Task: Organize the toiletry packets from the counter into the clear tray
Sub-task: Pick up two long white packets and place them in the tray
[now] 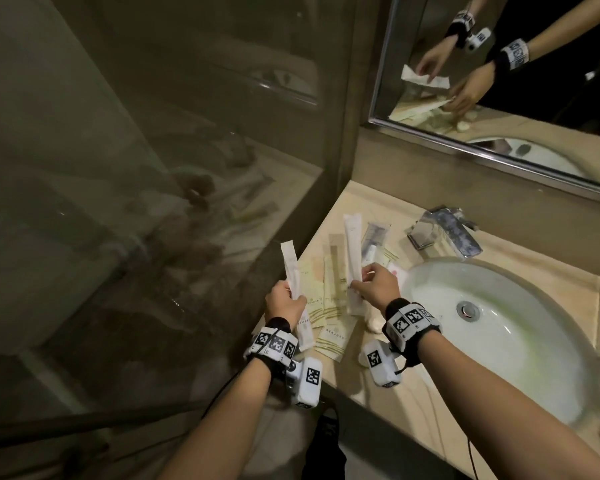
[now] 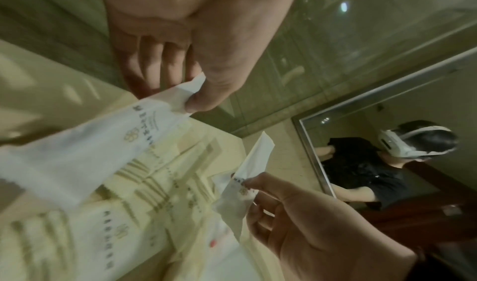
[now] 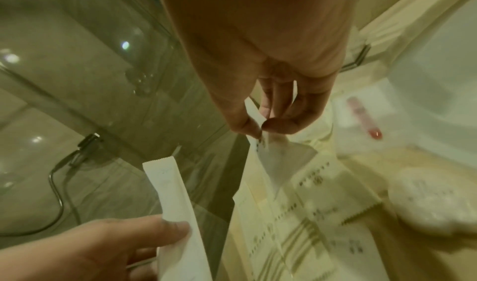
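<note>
Only head view shows the sink (each hand pinching 1 packet).

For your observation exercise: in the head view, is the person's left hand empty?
No: the left hand grips a long white packet, while the right hand pinches another white packet.

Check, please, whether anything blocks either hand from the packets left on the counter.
Only their own loads: the left hand grips a white packet, the right hand pinches another white packet. Nothing visible covers the beige packets on the counter.
</note>
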Available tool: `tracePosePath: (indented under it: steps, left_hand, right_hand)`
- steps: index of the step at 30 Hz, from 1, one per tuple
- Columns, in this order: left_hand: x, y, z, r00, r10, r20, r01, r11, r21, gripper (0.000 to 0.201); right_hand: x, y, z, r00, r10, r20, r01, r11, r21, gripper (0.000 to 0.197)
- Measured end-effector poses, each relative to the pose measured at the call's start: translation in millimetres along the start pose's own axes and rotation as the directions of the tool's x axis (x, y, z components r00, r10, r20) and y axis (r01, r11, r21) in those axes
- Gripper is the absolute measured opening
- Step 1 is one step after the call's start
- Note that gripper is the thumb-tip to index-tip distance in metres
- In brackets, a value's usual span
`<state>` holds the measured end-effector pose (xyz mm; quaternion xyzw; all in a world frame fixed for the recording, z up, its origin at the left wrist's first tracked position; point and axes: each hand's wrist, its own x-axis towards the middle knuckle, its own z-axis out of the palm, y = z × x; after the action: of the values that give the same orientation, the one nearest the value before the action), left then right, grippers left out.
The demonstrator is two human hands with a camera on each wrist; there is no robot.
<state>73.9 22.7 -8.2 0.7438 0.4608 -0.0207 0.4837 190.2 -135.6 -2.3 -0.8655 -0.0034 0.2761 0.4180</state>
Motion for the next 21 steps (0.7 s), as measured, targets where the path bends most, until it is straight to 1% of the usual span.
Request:
tracePosePath:
  steps: [2,4,5,7,10,12,14,16,19,21]
  left_hand:
    - [-4.2,18.4,4.8,0.998,0.069,0.010,-0.069,0.997,-0.027,0.015]
    - [-7.5,37.6,15.0,0.989,0.141,0.044,-0.139,0.989,-0.060,0.013]
    - [-9.3,47.3,22.0,0.981,0.180,0.071,-0.174,0.981,-0.084,0.016]
    - [-16.7,69.4,37.3,0.958,0.253,0.133,-0.236,0.963,-0.132,0.031]
    - [-34.4,101.7,64.1,0.917,0.333,0.221,-0.287,0.933,-0.216,0.041]
    - [-51.2,121.9,84.9,0.878,0.386,0.282,-0.308,0.908,-0.285,0.043]
    - [-72.4,140.0,107.6,0.831,0.436,0.345,-0.325,0.885,-0.334,0.035]
    - [-96.2,156.7,132.3,0.780,0.459,0.425,-0.310,0.874,-0.375,0.028]
    - [-136.7,177.1,168.8,0.693,0.481,0.537,-0.307,0.871,-0.384,0.028]
    - [-161.1,185.1,194.5,0.644,0.495,0.583,-0.316,0.866,-0.387,0.027]
  right_hand:
    - [-9.6,-5.8,-18.0,0.999,-0.021,-0.031,0.023,0.998,0.059,0.021]
    - [-18.1,-8.5,-37.8,0.998,-0.034,-0.055,0.041,0.991,0.131,0.021]
    - [-22.9,-9.2,-48.9,0.997,-0.039,-0.059,0.049,0.982,0.182,0.022]
    - [-31.6,-4.9,-72.0,0.998,-0.044,-0.052,0.056,0.960,0.275,0.024]
    - [-47.3,9.4,-113.0,0.996,-0.073,-0.055,0.088,0.934,0.347,0.032]
    - [-59.1,24.1,-142.9,0.993,-0.087,-0.074,0.109,0.919,0.380,0.037]
    - [-74.6,41.7,-173.6,0.993,-0.066,-0.102,0.104,0.896,0.431,0.041]
    - [-92.1,61.3,-205.3,0.987,-0.052,-0.150,0.117,0.874,0.472,0.044]
    - [-116.8,96.4,-250.9,0.973,-0.023,-0.231,0.141,0.849,0.510,0.038]
    - [-132.8,121.1,-279.5,0.963,0.003,-0.269,0.144,0.838,0.526,0.035]
